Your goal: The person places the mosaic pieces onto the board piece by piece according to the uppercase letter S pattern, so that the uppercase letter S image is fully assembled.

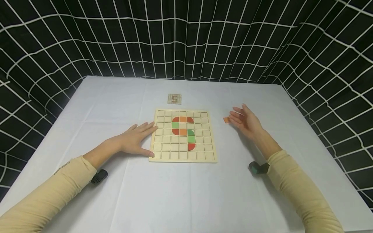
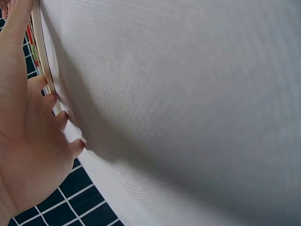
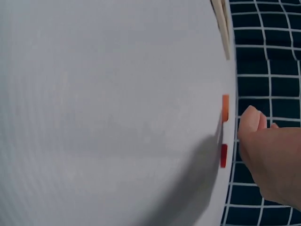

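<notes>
A square wooden grid board (image 1: 163, 147) lies on the table, with red, orange and green pieces set in its cells in a curved line. My left hand (image 1: 132, 139) is spread flat, its fingertips and thumb touching the board's left edge. To the right of the board, my right hand (image 1: 247, 123) is held over the table with loosely bent fingers and nothing visible in them. Close by its fingertips lies an orange square tile (image 1: 226, 120). The right wrist view also shows a red piece (image 3: 224, 156) on the table near that hand; in the head view the hand hides it.
A small card (image 1: 174, 99) with a printed grid and a brown S-like figure lies behind the board. White cloth covers the table (image 1: 163, 194). Black curtains (image 1: 186, 38) with white grid lines hang around the back and sides. Dark wrist devices sit under both sleeves.
</notes>
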The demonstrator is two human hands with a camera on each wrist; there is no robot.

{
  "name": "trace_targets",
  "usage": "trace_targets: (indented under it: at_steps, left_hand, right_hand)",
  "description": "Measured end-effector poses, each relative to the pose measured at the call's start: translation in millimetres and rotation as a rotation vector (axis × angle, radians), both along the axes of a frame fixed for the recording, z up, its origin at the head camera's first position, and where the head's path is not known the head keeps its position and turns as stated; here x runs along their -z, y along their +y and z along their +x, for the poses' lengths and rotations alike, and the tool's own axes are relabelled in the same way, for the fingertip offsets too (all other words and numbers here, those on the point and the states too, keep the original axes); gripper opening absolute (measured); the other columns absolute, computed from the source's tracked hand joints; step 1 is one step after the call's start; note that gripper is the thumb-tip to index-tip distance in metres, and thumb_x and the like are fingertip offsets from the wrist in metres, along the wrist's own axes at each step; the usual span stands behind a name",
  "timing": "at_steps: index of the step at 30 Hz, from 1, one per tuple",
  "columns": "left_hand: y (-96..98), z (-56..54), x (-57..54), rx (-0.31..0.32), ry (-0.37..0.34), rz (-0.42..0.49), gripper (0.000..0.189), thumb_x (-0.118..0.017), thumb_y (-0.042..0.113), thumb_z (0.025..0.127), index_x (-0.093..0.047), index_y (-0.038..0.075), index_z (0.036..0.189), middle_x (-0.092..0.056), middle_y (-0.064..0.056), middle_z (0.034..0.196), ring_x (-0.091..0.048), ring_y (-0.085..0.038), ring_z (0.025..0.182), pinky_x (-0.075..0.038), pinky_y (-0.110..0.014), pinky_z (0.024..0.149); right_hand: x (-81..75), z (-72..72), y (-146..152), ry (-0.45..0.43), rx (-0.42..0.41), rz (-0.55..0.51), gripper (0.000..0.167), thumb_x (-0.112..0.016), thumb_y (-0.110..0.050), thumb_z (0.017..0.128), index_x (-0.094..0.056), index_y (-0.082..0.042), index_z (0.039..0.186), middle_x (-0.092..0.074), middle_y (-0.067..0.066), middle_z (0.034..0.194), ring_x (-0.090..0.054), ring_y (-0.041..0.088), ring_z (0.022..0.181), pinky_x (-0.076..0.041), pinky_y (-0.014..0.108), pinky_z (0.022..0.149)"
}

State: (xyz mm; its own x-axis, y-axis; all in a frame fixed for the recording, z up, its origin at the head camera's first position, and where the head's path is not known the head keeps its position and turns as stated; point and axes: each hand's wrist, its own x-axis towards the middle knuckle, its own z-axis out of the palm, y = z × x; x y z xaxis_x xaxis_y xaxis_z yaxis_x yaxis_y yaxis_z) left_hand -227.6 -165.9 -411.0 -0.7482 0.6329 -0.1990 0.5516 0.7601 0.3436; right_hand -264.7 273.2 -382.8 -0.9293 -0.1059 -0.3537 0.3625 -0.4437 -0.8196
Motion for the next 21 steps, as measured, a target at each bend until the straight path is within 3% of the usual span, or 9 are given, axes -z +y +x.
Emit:
trace_targets:
  at_steps: [5,9,12,17,21]
  left_hand:
    - [-0.4,0.1,-0.1,0.003,0.003,0.002,0.111,-0.061,0.074,0.073,-0.017,0.012,0.154,-0.007,-0.011,0.159,-0.005,-0.034,0.143,-0.003,-0.059,0.11]
    - [-0.1,0.2,0.0,0.003,0.001,-0.002,0.111,-0.06,0.075,0.073,-0.016,0.012,0.154,-0.007,-0.011,0.159,-0.005,-0.034,0.143,-0.003,-0.06,0.11]
    - [0.1,0.2,0.2,0.004,-0.002,-0.006,0.111,-0.06,0.075,0.073,-0.016,0.012,0.154,-0.007,-0.011,0.159,-0.005,-0.034,0.143,-0.003,-0.06,0.11]
    - [0.0,0.2,0.6,0.001,-0.004,-0.004,0.111,-0.06,0.075,0.073,-0.016,0.012,0.154,-0.007,-0.01,0.159,-0.005,-0.033,0.143,-0.003,-0.06,0.11]
    - [0.1,0.3,0.2,0.002,-0.006,-0.004,0.111,-0.06,0.075,0.073,-0.016,0.011,0.154,-0.006,-0.01,0.159,-0.005,-0.033,0.143,-0.003,-0.059,0.11]
  right_hand:
    - [2.1,-5.3,8.9,-0.032,-0.01,0.101,0.067,-0.041,-0.042,0.1,-0.021,-0.004,0.151,-0.028,0.017,0.148,-0.033,0.023,0.135,-0.033,0.029,0.105]
    - [2.4,-8.5,15.4,-0.042,-0.056,0.237,0.062,-0.042,-0.036,0.102,-0.024,0.0,0.149,-0.046,0.014,0.13,-0.051,0.017,0.118,-0.038,0.025,0.101]
    - [3.2,-10.7,18.1,-0.019,-0.107,0.333,0.059,-0.041,-0.032,0.103,-0.024,0.003,0.148,-0.049,0.014,0.126,-0.055,0.014,0.108,-0.04,0.024,0.099]
    - [5.9,-15.0,17.3,0.081,-0.231,0.61,0.053,-0.045,-0.017,0.102,-0.025,0.005,0.147,-0.039,0.023,0.141,-0.048,0.023,0.122,-0.039,0.029,0.102]
    - [10.3,-18.9,17.1,0.155,-0.322,0.891,0.055,-0.059,-0.007,0.094,-0.037,0.001,0.144,-0.044,0.022,0.14,-0.041,0.032,0.129,-0.034,0.042,0.106]
